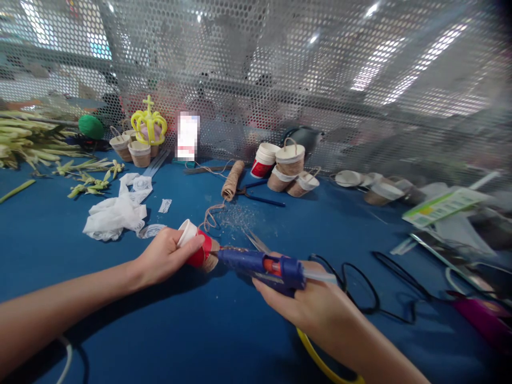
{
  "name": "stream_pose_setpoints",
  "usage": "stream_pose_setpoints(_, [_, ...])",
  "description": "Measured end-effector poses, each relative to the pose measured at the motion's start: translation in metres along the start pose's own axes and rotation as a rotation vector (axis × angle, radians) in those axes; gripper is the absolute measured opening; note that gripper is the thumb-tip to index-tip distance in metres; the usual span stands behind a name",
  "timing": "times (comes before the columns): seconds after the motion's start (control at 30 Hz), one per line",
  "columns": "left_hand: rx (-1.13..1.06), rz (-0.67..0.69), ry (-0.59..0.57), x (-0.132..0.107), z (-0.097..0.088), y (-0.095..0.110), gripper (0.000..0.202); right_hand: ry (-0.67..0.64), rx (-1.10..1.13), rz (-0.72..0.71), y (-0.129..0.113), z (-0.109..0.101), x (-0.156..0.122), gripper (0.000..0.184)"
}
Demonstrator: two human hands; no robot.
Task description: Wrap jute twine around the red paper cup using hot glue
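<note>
My left hand [170,253] is wrapped round a red paper cup [205,244] with a white rim, tilted on its side. Brown twine covers the cup's lower end. In my right hand [308,298] is a blue glue gun [252,265], a clear glue stick jutting from its back. Its nozzle meets or nearly meets the twine-wrapped part of the cup; the exact contact is too small to tell. A loose strand of twine runs from near the cup to a twine spool [232,181] lying behind it. Scissor blades [257,242] show beyond the glue gun, their handles hidden by my right hand.
Twine-wrapped cups [290,160] and stacked red-and-white cups [264,160] stand at the back, near blue-handled pliers [262,200]. White lace fabric [116,216] lies left. A yellow crown [149,125] and phone [188,136] stand before the perforated metal screen [224,64]. Black cable [360,288] lies right.
</note>
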State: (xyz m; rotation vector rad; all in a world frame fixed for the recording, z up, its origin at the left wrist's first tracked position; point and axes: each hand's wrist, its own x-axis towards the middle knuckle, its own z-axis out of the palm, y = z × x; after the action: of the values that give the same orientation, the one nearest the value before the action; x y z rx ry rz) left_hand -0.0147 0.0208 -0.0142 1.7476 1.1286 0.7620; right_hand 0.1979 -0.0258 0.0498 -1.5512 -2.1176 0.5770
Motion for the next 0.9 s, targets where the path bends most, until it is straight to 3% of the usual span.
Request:
stream_pose_setpoints(0.33, [-0.013, -0.006, 0.018, 0.000, 0.001, 0.001, 0.046, -0.038, -0.014, -0.008, -0.001, -0.005, 0.004, 0.014])
stream_pose_setpoints(0.63, [-0.055, -0.015, 0.006, 0.001, 0.000, 0.003, 0.043, 0.019, -0.013, 0.007, 0.000, 0.003, 0.002, 0.016])
stream_pose_setpoints(0.9, [-0.093, -0.023, -0.012, 0.001, 0.001, 0.002, 0.046, -0.028, -0.049, -0.089, -0.007, -0.004, 0.000, 0.017])
